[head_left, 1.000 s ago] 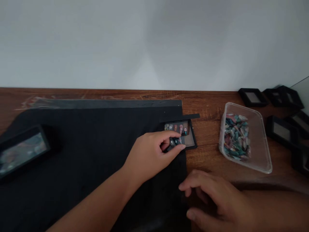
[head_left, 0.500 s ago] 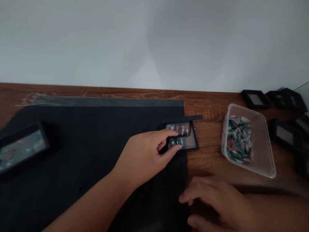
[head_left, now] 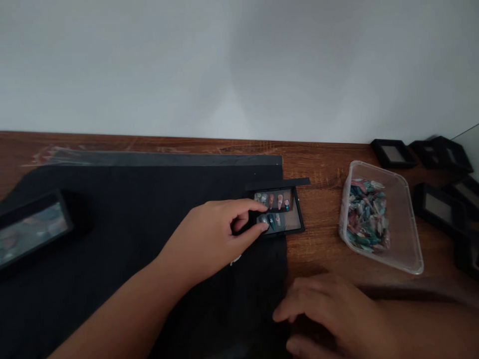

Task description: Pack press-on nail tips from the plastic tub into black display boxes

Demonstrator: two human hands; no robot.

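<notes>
My left hand (head_left: 211, 229) reaches over a small black display box (head_left: 299, 219) at the right edge of the black mat. Its thumb and index fingertips are apart, with the thumb at a grey false nail (head_left: 264, 219) and the index finger by the upper row. Inside the box lie two rows of decorated false nails, among them a pink nail (head_left: 280, 201) and a dark teal nail (head_left: 271, 221). My right hand (head_left: 329, 311) hovers low at the right, somewhat blurred, fingers loosely bent and thumb apart, with nothing visible in it.
A clear plastic tub (head_left: 406, 224) of packed colourful nails stands right on the wooden table (head_left: 318, 164). Several black window boxes (head_left: 392, 153) lie beyond it. Another box (head_left: 69, 214) with nails sits left on the black mat (head_left: 149, 184). A small white piece (head_left: 235, 260) lies beneath my left wrist.
My left thumb and index finger have drawn back leftward across the box, uncovering more nails. The white piece on the mat has come into sight. My right hand has shifted only slightly.
</notes>
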